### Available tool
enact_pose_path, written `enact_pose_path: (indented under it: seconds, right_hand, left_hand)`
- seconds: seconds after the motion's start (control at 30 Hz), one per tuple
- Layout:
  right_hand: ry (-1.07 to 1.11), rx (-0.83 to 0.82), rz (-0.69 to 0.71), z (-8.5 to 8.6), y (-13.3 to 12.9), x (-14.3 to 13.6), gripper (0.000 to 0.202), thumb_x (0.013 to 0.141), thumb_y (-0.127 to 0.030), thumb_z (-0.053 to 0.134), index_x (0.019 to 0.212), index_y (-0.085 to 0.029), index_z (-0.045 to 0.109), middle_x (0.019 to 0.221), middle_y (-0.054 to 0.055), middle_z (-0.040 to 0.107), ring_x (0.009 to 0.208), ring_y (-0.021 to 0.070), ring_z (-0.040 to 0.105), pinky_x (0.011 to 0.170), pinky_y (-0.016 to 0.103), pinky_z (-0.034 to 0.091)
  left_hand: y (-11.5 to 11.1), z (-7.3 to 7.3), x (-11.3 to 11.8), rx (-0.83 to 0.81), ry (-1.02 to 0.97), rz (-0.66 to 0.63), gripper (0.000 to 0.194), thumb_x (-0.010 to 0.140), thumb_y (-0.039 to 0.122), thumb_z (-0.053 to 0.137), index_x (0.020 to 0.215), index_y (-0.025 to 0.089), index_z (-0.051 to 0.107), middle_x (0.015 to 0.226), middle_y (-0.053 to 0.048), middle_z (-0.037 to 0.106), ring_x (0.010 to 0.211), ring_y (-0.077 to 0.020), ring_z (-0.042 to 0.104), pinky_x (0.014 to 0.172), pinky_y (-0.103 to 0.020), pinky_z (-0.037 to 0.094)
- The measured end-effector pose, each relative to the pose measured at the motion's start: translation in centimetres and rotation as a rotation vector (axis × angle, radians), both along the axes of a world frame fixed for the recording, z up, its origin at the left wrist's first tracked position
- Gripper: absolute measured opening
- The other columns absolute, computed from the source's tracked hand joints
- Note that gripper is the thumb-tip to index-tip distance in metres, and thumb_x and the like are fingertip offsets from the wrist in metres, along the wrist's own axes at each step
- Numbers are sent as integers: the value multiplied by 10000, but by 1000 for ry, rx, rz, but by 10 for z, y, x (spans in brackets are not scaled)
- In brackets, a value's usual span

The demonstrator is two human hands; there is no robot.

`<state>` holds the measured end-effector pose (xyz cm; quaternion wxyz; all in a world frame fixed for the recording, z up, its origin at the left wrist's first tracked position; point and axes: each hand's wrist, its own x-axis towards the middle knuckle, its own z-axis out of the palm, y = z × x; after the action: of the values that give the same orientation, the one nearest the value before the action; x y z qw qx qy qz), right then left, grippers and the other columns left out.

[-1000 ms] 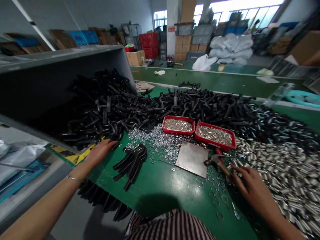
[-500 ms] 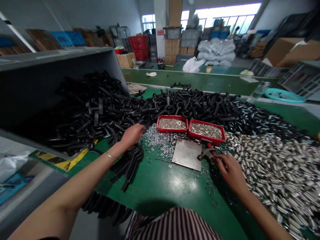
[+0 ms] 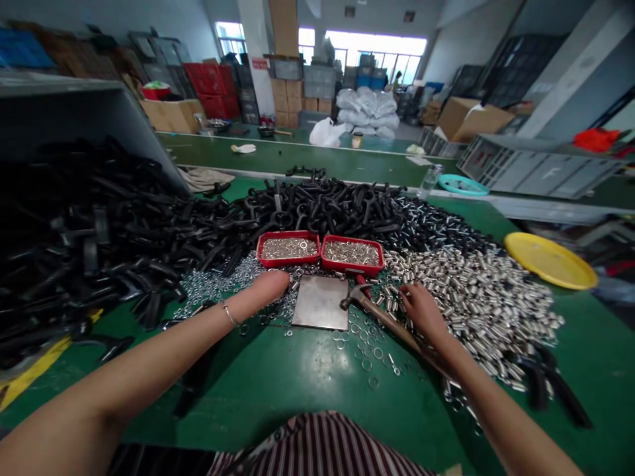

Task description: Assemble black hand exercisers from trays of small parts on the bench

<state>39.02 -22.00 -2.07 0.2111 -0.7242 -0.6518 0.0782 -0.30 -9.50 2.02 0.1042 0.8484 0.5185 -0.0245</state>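
Note:
My left hand [image 3: 272,285] is over small silver rings [image 3: 223,281], just left of a square metal plate [image 3: 321,303]. Its back faces me and hides the fingers. My right hand [image 3: 424,311] reaches to the near edge of a heap of shiny metal cylinders [image 3: 476,297]. Its fingers are curled together at the pieces; anything between them is too small to make out. A claw hammer [image 3: 384,319] lies beside the plate, head on the left, its wooden handle running under my right forearm. Loose larger rings [image 3: 366,365] lie below it.
Two red trays [image 3: 288,263] of tiny metal parts stand behind the plate. Black plastic parts [image 3: 322,205] pile up behind them and spill from a grey bin [image 3: 149,132] at left. A yellow lid [image 3: 550,261] lies at right. A green conveyor [image 3: 288,158] crosses behind.
The view has turned right. My left hand has moved from the black parts to beside the plate. My right hand has moved from the hammer head to the metal cylinders.

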Motion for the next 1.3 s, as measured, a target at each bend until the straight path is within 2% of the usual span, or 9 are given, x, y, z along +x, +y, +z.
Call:
enact_pose_path:
  seconds: [0.17, 0.3, 0.47, 0.63, 0.73, 0.93, 1.1, 1.23, 1.3]
  right_hand:
    - [91, -44, -48, -4, 37, 0, 65, 796, -262, 667, 782, -207, 635, 936, 100, 627, 883, 247, 598, 763, 336, 444]
    - [247, 23, -101, -4, 52, 9, 171, 824, -372, 626, 853, -206, 601, 872, 74, 641, 814, 226, 605, 738, 342, 460]
    - [527, 73, -114, 6, 62, 15, 415, 913, -545, 456, 1108, -195, 565, 870, 54, 674, 701, 188, 625, 636, 326, 491]
    - [669, 33, -116, 11, 60, 23, 354, 697, -524, 743, 766, -212, 589, 596, -27, 583, 549, 149, 512, 532, 279, 412]
    - [702, 69, -169, 9, 57, 23, 357, 718, -533, 717, 738, -224, 540, 559, -40, 546, 504, 136, 462, 501, 270, 378]
    - [866, 153, -165, 5, 56, -7, 380, 801, -580, 613, 951, -247, 509, 725, -28, 614, 551, 141, 517, 541, 294, 458]
    - [1059, 160, -151, 0, 58, -23, 354, 786, -525, 629, 982, -252, 520, 751, -29, 587, 622, 155, 559, 604, 320, 502]
    - [716, 182, -285, -2, 56, -13, 359, 757, -483, 660, 971, -212, 563, 748, -4, 582, 622, 171, 533, 551, 307, 464]
    - [690, 140, -255, 1, 52, -6, 341, 805, -502, 623, 970, -208, 572, 752, 6, 596, 600, 171, 539, 547, 313, 467]
  left_hand:
    - [-12, 28, 1, 65, 10, 89, 237, 858, 174, 457, 943, 124, 672, 941, -192, 717, 861, -313, 691, 766, -394, 518]
    - [-47, 36, -1, 16, -410, 113, 159, 816, 274, 513, 857, 179, 634, 965, -93, 702, 892, -241, 652, 822, -358, 503]
    - [-80, -1, 19, -484, -1071, 366, 253, 741, 403, 654, 692, 196, 517, 721, -32, 684, 661, -190, 661, 680, -326, 533]
    - [-75, -27, 44, -706, -1276, 429, 366, 700, 391, 784, 776, 184, 492, 624, -19, 674, 525, -163, 651, 580, -285, 525]
    - [-66, -32, 56, -773, -1388, 412, 437, 672, 362, 831, 896, 177, 505, 720, -34, 710, 591, -191, 695, 606, -320, 565]
    - [-57, -51, 82, -755, -1477, 330, 403, 770, 386, 765, 1030, 111, 626, 746, -66, 718, 659, -172, 703, 688, -308, 580]
    - [-55, -60, 89, -713, -1524, 315, 419, 758, 414, 769, 1032, 132, 625, 753, -40, 706, 641, -162, 689, 632, -288, 565]
    - [-58, -61, 88, -675, -1505, 307, 374, 773, 443, 750, 965, 148, 627, 704, -33, 699, 631, -162, 680, 636, -288, 556]
    - [-60, -61, 88, -646, -1477, 302, 355, 794, 452, 727, 973, 158, 646, 701, -33, 702, 649, -166, 684, 662, -293, 559]
